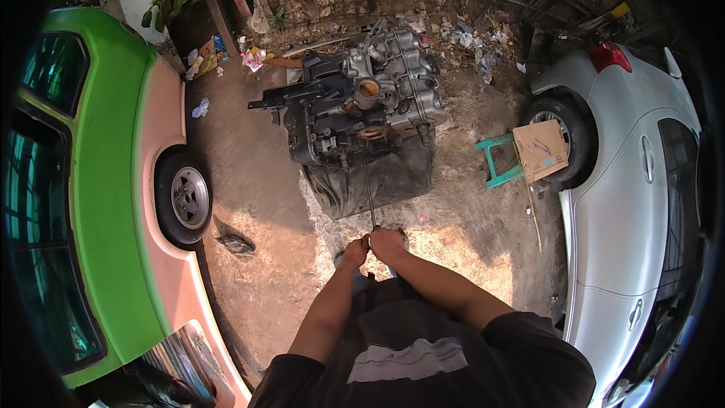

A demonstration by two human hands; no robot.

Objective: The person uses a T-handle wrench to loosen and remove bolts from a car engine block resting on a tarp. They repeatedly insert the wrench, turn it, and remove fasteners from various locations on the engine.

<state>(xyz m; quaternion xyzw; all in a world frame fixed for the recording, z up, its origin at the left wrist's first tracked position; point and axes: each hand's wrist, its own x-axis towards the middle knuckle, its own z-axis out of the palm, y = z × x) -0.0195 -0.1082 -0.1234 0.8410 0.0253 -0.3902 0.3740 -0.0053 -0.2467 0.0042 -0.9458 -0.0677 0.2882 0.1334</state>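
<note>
Before the grey-black metal engine (pixel 370 94): a thin metal rod (pixel 371 198) is gripped by the right hand (pixel 388 245).
Left hand (pixel 354 253): closed alongside, its hold hidden.

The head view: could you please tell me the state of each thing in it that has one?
Left hand: curled; grip unclear
Right hand: closed on the bar
Bar: held, pointing at the engine
Engine: exposed, outside any car
Dark sheet: creased, under the engine
Stool: partly covered
Cardboard: flat, over the stool
Silver car: visible doors shut
</note>
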